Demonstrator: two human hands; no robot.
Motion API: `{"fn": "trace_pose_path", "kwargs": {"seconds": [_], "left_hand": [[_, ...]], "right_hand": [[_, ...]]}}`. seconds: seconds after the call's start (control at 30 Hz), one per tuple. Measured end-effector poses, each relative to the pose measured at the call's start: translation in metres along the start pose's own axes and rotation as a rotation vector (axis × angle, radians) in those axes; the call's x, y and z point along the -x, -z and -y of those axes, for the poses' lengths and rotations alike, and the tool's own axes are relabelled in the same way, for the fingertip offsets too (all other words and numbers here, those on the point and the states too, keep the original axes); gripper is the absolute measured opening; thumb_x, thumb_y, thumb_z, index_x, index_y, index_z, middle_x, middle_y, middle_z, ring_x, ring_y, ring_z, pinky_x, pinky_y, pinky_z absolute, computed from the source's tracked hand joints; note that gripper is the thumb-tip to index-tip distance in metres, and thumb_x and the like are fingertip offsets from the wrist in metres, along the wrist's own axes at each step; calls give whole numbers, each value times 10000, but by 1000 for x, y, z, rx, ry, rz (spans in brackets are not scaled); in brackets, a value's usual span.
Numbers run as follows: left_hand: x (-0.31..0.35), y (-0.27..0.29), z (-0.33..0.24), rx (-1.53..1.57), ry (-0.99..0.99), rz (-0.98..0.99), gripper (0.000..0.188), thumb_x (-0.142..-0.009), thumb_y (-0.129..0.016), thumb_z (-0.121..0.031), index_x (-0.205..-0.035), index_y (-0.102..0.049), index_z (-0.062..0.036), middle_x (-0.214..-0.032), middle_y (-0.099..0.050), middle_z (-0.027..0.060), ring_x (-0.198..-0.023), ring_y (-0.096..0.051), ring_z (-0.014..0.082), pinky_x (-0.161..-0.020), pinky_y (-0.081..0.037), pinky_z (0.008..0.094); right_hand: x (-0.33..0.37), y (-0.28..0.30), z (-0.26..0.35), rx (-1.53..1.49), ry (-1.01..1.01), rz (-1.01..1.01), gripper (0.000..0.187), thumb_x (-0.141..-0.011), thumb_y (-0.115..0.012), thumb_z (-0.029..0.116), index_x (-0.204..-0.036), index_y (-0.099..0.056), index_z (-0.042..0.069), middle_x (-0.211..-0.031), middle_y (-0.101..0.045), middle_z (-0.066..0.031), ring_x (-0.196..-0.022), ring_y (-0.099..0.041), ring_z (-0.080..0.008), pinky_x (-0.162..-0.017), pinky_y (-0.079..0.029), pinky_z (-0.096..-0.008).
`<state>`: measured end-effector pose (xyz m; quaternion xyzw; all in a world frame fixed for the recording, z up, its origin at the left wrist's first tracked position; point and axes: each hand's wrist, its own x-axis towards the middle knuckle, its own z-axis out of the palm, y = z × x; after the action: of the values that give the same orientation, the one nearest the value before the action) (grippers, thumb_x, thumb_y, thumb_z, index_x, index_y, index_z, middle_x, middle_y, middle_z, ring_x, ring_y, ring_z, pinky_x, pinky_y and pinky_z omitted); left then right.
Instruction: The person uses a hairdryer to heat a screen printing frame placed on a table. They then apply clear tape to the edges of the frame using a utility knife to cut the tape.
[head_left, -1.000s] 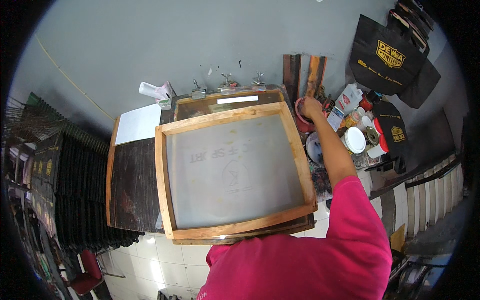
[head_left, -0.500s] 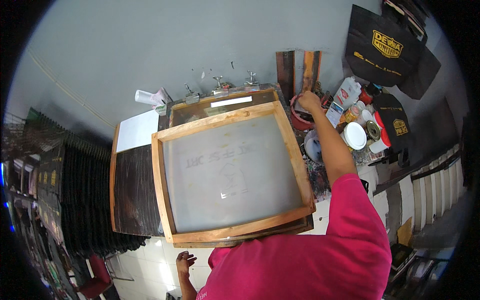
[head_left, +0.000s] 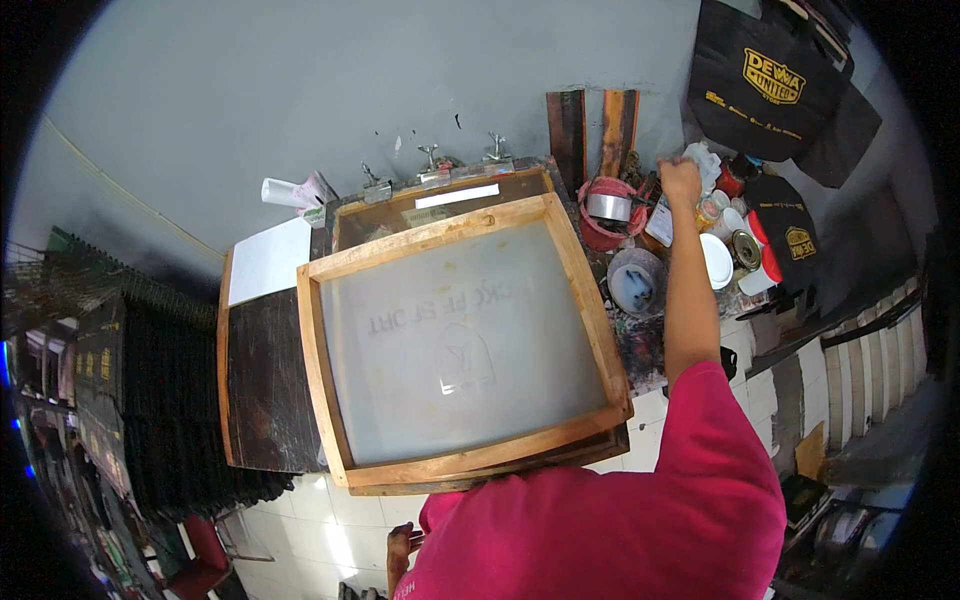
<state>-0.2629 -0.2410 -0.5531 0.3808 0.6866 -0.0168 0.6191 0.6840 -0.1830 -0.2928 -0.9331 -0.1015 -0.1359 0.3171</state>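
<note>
The wood-framed mesh screen (head_left: 460, 345) lies close to the pink shirt (head_left: 600, 530); tiled floor (head_left: 300, 510) shows to the left. Arm outstretched, the right hand (head_left: 680, 182) is at the white plastic jug (head_left: 707, 167); the left hand (head_left: 402, 545) hangs low. I cannot tell either grip.

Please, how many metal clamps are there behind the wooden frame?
3, in a row beyond the wooden frame: left clamp, middle clamp and right clamp. No others are visible.

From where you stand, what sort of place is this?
Probably a screen-printing workshop: a wooden-framed mesh screen over the dark bench, metal clamps beyond it, and tubs crowded at right.
</note>
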Motion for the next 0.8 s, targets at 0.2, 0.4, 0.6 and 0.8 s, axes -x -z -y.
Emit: {"fn": "trace_pose_path", "kwargs": {"seconds": [0.2,0.4,0.6,0.8], "left_hand": [[-36,11,53,202,232,69,527,-970,-701,-436,-1267,-608,-11,-969,-757,165,-751,-734,250,-652,-592,388],[-7,1,0,263,87,-89,532,-969,-698,-392,-1305,-570,-1,-1063,-745,179,-870,-769,289,-683,-554,374],[3,-3,-39,171,-22,-50,485,-989,-668,-349,-1298,-573,12,-1061,-742,176,-896,-765,283,-702,-557,366],[10,-9,-46,176,46,-67,437,-1001,-655,-329,-1265,-594,13,-1044,-742,174,-874,-763,271,-696,-564,365]], "right_hand": [[-12,-42,-69,-25,235,256,391,-881,-744,327,-1108,-729,9,-990,-738,-259,-999,-707,-432,-903,-531,-468],[4,-4,-5,-213,345,-126,393,-969,-637,271,-1188,-644,-55,-1049,-700,-330,-1041,-669,-493,-887,-517,-513],[-12,32,16,-807,149,-419,286,-994,-588,232,-980,-587,-53,-886,-715,-246,-753,-707,-407,-713,-569,-469],[-13,19,-31,-929,-157,248,291,-932,-658,314,-909,-637,25,-714,-647,-55,-600,-661,-240,-497,-508,-390]]}}
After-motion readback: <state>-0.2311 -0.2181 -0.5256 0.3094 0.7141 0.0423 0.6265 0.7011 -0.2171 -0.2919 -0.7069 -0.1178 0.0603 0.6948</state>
